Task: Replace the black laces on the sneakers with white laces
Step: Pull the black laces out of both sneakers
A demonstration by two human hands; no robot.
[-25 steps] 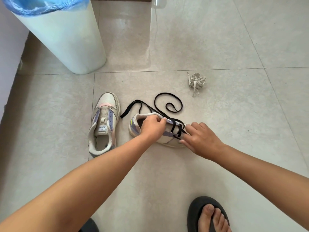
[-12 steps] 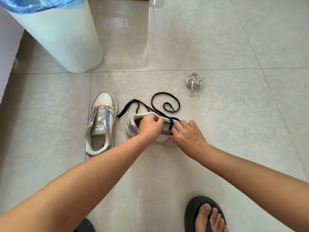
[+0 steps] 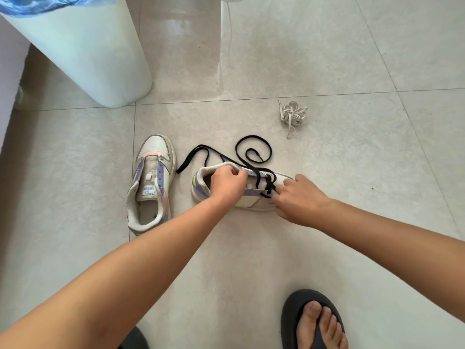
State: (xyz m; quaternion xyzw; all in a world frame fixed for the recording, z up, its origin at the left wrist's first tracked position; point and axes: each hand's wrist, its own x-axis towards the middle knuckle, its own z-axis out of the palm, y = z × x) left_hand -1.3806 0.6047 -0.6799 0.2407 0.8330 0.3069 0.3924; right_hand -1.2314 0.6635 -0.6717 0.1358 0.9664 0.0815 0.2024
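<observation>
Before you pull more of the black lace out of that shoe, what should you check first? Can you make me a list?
1. Sneaker held steady: ok, the left hand grips its collar.
2. Right hand has the black lace: ok, it pinches the lace near the toe end.
3. Loose lace free of knots: cannot tell, it curls in loops behind the shoe.
4. Lace fully out: not ok, some eyelets are threaded.
5. White laces ready: ok, bundled on the floor.
6. Other sneaker unlaced: ok.
</observation>
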